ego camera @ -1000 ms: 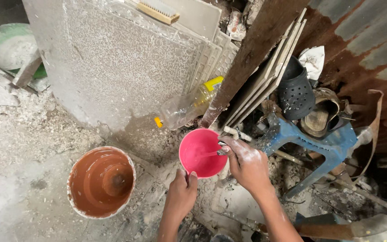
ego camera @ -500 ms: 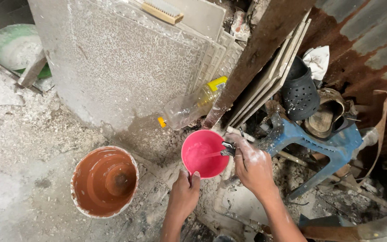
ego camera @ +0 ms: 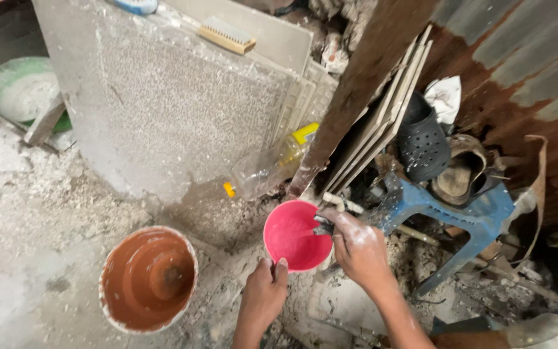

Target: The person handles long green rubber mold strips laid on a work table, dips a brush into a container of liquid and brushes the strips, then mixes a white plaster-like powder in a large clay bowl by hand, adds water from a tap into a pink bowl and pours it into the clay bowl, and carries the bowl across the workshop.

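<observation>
Head view, looking down at a pretty messy dusty corner. Biggest thing is the grey concrete slab (ego camera: 163, 110) leaning up at the far left, with a wooden scrub brush (ego camera: 227, 35) lying on its top edge. Right of it a rusty brown plank (ego camera: 363, 84) and a stack of pale tiles (ego camera: 389, 116) lean together against corrugated rusty sheeting (ego camera: 524, 71). On the right there's a blue plastic stool (ego camera: 473, 220) tipped over, a black perforated clog (ego camera: 421, 145) resting above it. Near left on the rubble sits an orange-brown bucket (ego camera: 148, 279) with a white-crusted rim. A crumpled clear plastic bottle (ego camera: 269, 168) with a yellow cap lies at the slab's foot.

The small pink bowl (ego camera: 292, 234) is in the near middle, just right of the bucket. The left hand (ego camera: 263, 297) pinches its near rim with the fingertips. The right hand (ego camera: 360, 249), caked in white dust, is closed around a small tool (ego camera: 323, 225) at the bowl's right rim; can't tell what kind.
</observation>
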